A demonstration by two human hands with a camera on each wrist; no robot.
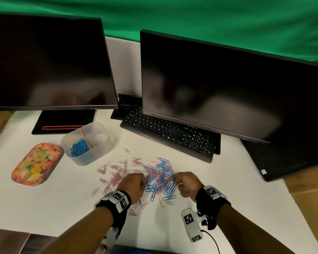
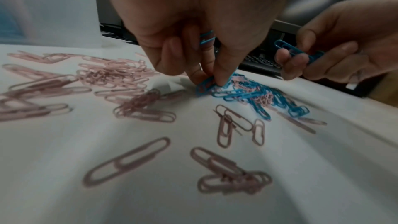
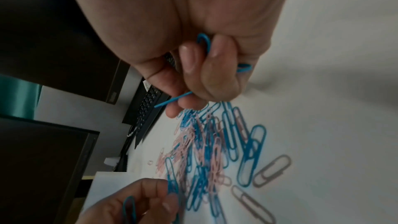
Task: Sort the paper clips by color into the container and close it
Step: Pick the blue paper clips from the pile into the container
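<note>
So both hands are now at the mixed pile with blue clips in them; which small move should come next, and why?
Probably carry the blue clips to the container and drop them in its near compartment. The right hand already holds several blue paper clips, the left hand pinches more from the mixed pile, and that compartment already holds blue clips.
</note>
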